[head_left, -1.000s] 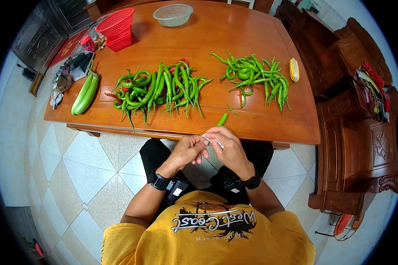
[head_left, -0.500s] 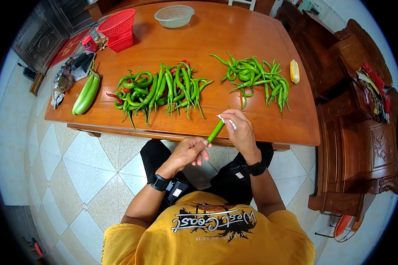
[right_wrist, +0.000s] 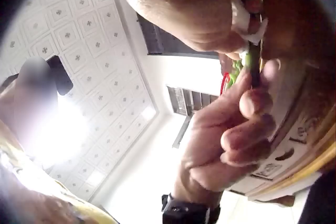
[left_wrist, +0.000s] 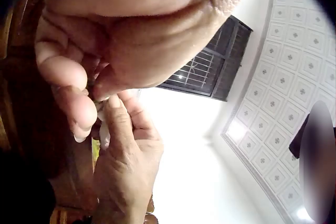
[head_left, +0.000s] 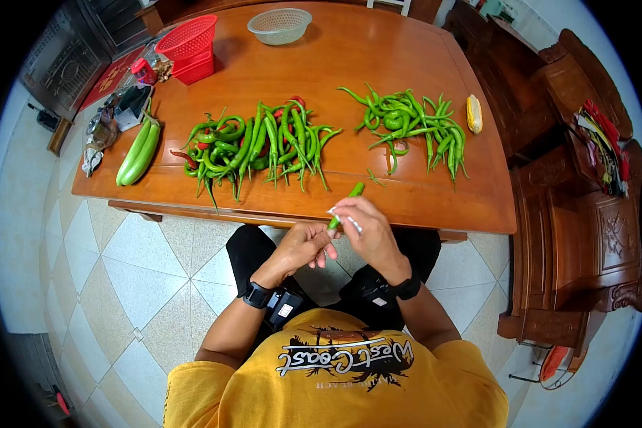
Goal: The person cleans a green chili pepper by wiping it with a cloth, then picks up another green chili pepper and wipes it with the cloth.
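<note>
Over the table's front edge, my left hand (head_left: 301, 246) pinches the near end of a green chili pepper (head_left: 357, 190) between thumb and fingers. My right hand (head_left: 372, 234) holds a white tissue (right_wrist: 241, 16) wrapped about the pepper's middle, close to the left fingertips. The pepper's far tip sticks out past the right fingers; its middle is hidden by hand and tissue. A large heap of green chilies (head_left: 253, 146) with some red ones lies ahead to the left. Ahead to the right is a smaller pile of green chilies (head_left: 406, 118).
A small stem scrap (head_left: 375, 178) lies just beyond the hands. Two long green eggplants (head_left: 138, 153) are at the left, an ear of corn (head_left: 474, 114) at the right. Red baskets (head_left: 192, 50) and a pale colander (head_left: 279, 27) stand at the back of the wooden table (head_left: 321, 78).
With the tissue, the right hand slid out along the pepper to its far end, then came back toward the left hand. The left hand stayed in place, keeping its pinch.
</note>
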Action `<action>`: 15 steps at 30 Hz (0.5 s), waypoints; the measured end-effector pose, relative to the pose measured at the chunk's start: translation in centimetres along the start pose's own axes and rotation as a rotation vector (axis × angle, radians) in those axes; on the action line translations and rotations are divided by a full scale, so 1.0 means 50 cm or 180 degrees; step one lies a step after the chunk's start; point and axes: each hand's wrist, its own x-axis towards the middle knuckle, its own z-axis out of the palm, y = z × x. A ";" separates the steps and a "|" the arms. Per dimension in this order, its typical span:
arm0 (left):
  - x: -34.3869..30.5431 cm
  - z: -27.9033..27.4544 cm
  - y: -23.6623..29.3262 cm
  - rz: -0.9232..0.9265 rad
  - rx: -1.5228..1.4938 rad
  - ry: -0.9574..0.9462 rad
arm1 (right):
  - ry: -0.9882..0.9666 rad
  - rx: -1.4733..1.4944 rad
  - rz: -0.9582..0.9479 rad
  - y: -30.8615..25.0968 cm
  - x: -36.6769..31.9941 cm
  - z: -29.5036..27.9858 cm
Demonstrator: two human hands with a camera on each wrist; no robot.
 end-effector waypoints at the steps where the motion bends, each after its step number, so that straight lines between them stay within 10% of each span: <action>1: 0.000 0.000 -0.001 0.0002 -0.0013 -0.0012 | -0.0065 0.0082 0.0020 -0.010 -0.005 0.006; 15: 0.000 -0.008 -0.002 -0.0107 -0.0020 -0.0078 | 0.0304 -0.0390 0.0055 0.033 0.046 -0.035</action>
